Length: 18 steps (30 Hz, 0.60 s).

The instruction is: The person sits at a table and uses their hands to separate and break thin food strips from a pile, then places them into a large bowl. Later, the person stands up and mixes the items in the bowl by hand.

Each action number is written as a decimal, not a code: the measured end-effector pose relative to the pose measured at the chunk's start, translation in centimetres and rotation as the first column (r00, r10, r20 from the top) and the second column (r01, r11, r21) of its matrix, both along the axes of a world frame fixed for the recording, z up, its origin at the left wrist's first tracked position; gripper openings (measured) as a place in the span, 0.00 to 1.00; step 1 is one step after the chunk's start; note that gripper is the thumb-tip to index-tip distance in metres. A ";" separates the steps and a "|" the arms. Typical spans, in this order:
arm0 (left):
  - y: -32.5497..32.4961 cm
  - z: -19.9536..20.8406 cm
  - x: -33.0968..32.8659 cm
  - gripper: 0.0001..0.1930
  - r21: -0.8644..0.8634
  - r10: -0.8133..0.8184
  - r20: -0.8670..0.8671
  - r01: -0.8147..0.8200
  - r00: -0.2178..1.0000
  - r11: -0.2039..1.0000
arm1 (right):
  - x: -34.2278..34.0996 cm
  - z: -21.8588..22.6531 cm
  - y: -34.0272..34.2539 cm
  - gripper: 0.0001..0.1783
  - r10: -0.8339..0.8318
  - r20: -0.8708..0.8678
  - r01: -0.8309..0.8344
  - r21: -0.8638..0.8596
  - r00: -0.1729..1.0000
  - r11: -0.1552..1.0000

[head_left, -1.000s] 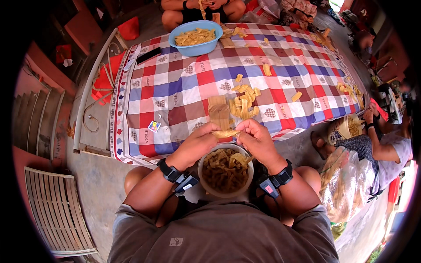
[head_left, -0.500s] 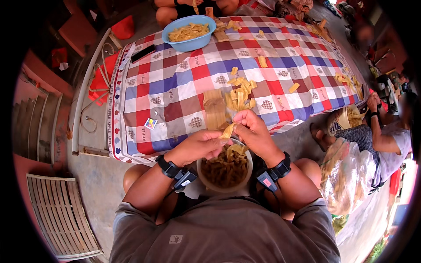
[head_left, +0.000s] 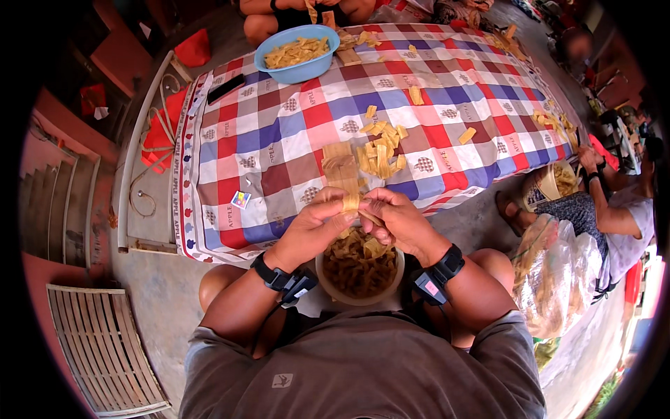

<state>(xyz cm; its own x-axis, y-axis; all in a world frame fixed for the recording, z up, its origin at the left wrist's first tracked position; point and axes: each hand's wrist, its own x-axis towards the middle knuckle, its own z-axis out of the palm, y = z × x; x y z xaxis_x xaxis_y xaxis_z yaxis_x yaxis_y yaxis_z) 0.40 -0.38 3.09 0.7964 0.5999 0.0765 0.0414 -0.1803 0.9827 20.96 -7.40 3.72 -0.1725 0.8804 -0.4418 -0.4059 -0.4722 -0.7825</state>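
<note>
My left hand (head_left: 314, 227) pinches a pale yellow, flat strip (head_left: 351, 203) between thumb and fingers. From the other side my right hand (head_left: 401, 222) grips the same strip, its fingers curled near the strip's end. Both hands meet just above a round bucket (head_left: 397, 279) between my knees, which holds many crumpled yellow-brown strips (head_left: 357, 265). Beyond the hands, a small wooden board (head_left: 340, 166) lies at the near edge of the table. Right beside it is a loose pile of short yellow folded pieces (head_left: 380, 152).
A checked cloth covers the table (head_left: 286, 150). On it are a blue basin (head_left: 296, 72) of yellow pieces, a dark phone (head_left: 226, 89) and a small colourful packet (head_left: 241, 200). Another person sits across; one at right is near a bucket (head_left: 541, 188) and plastic bags (head_left: 555, 272).
Both hands have shifted slightly; the right hand has come lower, its fingers curling around the strip. The strip now stands more upright at the left fingertips.
</note>
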 end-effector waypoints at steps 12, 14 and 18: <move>-0.4 -0.4 1.6 0.14 0.232 -0.097 0.125 0.066 0.987 0.970 | 0.6 -1.7 -0.7 0.19 0.253 -0.433 -0.324 -0.099 0.865 0.941; -0.7 -0.3 1.8 0.14 0.143 -0.065 0.171 0.040 0.983 0.989 | 0.3 -1.8 -0.4 0.18 0.290 -0.406 -0.364 -0.116 0.867 0.924; -0.7 -0.5 1.2 0.14 0.264 0.053 0.083 -0.073 0.995 0.962 | -1.0 -1.2 -0.9 0.14 0.085 -0.124 -0.091 -0.039 0.989 0.995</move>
